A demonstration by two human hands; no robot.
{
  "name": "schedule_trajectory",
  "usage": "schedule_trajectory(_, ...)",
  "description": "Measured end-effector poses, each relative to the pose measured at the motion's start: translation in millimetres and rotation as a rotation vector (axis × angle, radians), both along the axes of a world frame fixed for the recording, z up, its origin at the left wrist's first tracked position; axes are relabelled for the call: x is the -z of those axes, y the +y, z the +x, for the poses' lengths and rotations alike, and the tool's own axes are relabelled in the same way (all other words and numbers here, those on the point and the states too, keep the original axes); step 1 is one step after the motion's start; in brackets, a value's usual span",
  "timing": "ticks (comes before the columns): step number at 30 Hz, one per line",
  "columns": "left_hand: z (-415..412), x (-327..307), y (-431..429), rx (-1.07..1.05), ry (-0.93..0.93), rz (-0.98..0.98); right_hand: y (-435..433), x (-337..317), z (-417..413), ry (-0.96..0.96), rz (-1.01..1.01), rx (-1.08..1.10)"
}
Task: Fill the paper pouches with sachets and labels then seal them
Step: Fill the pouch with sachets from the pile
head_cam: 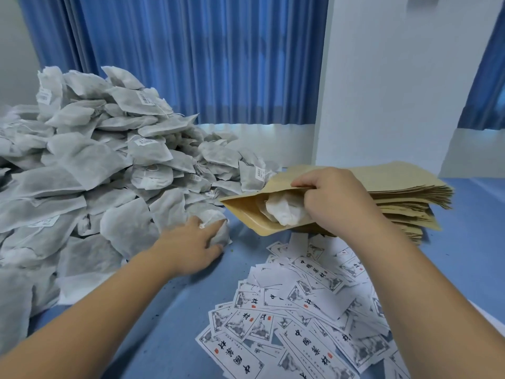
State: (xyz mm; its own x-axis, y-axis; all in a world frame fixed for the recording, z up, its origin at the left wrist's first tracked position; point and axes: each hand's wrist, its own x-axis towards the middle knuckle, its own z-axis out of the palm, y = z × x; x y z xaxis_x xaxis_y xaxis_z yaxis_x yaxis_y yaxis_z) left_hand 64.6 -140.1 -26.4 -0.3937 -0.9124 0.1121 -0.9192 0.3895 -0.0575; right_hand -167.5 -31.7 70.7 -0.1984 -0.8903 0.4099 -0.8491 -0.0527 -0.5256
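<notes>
I am early in this pouch, by my reckoning: it is being filled, and nothing I can see is sealed yet. My right hand (336,198) holds the open paper pouch (246,214) just above the table (169,324), right of centre. Its fingers are curled over the upper lip and pinch it, so the mouth gapes toward the left. Inside lie white sachets (284,212), at least one, perhaps two. I cannot tell whether a label is in there.

My left hand (191,244) reaches to the near right edge of the big sachet heap (95,165) on the left, fingers curled round one more sachet (218,228).

Behind my right hand, the stack of empty pouches (404,192) lies flat and thick, so most of the work is left. The printed labels (314,310) lie scattered on the near right of the table, below the pouch. I see no finished pouch anywhere.
</notes>
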Motion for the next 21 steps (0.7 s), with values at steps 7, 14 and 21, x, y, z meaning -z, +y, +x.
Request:
schedule_trajectory(7,8,-2,5,-0.114,0.534,0.201,-1,2,3,0.009,0.022,-0.008)
schedule_trajectory(14,7,2,26,-0.049,0.655,0.079,0,1,0,0.003,0.019,-0.015)
schedule_trajectory(21,20,-43,70,0.287,0.849,0.121,1,2,0,-0.02,0.027,-0.031)
